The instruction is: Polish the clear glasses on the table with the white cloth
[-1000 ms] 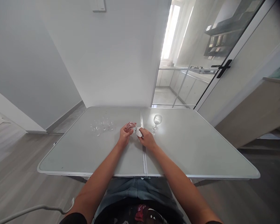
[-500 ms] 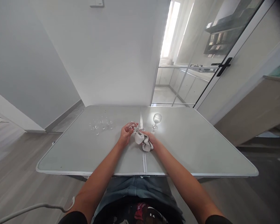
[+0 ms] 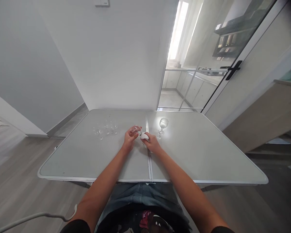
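Note:
Near the table's centre seam, my left hand [image 3: 130, 137] is closed around the bowl of a clear wine glass [image 3: 136, 128], which lies tilted with its foot end toward the right. My right hand [image 3: 152, 142] grips a white cloth [image 3: 145, 136] that is wrapped about the stem or foot of that glass; the cloth hides this part. Just beyond my right hand, a second wine glass [image 3: 163, 123] stands upright on the table. To the left sit several small clear glass pieces [image 3: 108, 132], too faint to make out well.
The pale table [image 3: 203, 155] has a metal rim and a seam down its middle. A white wall [image 3: 118, 64] rises behind it. At the right back is a glass door with a black handle [image 3: 233, 70]. A white cable [image 3: 38, 215] crosses near my left arm.
My right hand has turned over and closed tighter on the cloth, whose loose folds no longer show in front. The left hand and its glass have shifted slightly left.

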`<state>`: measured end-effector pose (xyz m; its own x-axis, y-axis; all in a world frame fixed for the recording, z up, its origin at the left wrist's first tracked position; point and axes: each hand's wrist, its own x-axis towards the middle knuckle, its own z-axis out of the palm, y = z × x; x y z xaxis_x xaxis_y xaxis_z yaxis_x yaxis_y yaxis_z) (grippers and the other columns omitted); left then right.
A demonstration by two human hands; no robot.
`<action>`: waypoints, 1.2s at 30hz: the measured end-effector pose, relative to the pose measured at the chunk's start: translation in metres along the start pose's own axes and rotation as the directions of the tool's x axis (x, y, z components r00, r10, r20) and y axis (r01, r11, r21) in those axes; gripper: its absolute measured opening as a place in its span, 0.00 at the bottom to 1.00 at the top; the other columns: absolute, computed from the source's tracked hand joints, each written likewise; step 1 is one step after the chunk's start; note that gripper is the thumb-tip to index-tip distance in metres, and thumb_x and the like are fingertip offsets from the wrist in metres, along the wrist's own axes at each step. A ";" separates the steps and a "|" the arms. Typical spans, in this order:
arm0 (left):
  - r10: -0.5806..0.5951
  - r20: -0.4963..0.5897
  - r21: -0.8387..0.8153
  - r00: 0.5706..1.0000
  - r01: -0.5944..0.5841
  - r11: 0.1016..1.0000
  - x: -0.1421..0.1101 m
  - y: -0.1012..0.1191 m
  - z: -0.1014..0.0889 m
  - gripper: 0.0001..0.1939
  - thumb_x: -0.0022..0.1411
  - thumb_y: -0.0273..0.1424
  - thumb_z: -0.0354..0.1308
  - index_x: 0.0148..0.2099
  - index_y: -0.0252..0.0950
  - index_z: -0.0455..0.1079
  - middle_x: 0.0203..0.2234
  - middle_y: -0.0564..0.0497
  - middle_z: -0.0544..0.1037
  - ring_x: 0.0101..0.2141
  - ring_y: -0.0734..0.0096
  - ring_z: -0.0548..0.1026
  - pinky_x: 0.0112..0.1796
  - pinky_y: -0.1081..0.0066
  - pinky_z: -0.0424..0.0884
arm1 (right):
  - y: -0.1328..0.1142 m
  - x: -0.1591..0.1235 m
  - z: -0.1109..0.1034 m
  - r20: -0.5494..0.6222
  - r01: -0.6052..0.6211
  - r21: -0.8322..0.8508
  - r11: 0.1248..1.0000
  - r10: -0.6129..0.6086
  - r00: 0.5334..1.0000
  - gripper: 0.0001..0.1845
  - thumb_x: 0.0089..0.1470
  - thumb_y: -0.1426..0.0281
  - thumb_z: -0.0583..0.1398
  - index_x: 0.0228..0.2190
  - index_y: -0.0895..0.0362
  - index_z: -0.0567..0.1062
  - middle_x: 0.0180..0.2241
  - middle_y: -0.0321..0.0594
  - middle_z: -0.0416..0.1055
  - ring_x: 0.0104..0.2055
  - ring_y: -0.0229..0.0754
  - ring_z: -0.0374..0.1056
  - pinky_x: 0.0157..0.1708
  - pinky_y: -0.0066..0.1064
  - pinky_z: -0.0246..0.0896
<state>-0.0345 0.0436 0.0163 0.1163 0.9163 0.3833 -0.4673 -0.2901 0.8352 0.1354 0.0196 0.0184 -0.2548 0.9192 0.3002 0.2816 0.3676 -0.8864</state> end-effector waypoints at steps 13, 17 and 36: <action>0.003 0.004 -0.036 1.000 -0.003 0.999 0.000 0.004 0.004 0.30 0.49 0.43 0.73 0.50 0.34 0.74 0.46 0.38 0.80 0.55 0.48 0.73 0.58 0.53 0.63 | 0.005 0.001 0.002 0.036 -0.203 0.523 0.828 0.216 0.976 0.15 0.50 0.58 0.67 0.33 0.56 0.74 0.26 0.34 0.70 0.27 0.36 0.64 0.28 0.27 0.61; -0.016 -0.022 -0.023 1.000 0.016 1.000 0.000 0.002 0.001 0.31 0.49 0.42 0.74 0.53 0.35 0.73 0.50 0.37 0.78 0.55 0.50 0.74 0.58 0.53 0.63 | -0.006 -0.003 0.002 -0.087 0.046 0.088 0.995 -0.039 0.995 0.09 0.53 0.64 0.63 0.35 0.55 0.74 0.31 0.35 0.71 0.33 0.39 0.63 0.35 0.29 0.58; 0.007 0.021 -0.075 1.000 -0.006 0.997 -0.002 0.002 0.005 0.37 0.44 0.39 0.77 0.55 0.42 0.68 0.53 0.41 0.74 0.55 0.53 0.72 0.52 0.55 0.71 | 0.014 0.012 0.004 -0.164 -0.075 0.849 0.522 0.397 0.903 0.18 0.53 0.54 0.65 0.40 0.52 0.75 0.37 0.39 0.79 0.39 0.44 0.75 0.33 0.33 0.71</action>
<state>-0.0310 0.0402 0.0193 0.1313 0.9080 0.3978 -0.5326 -0.2738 0.8008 0.1326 0.0349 0.0076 0.0335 0.9992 -0.0224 -0.6196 0.0032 -0.7849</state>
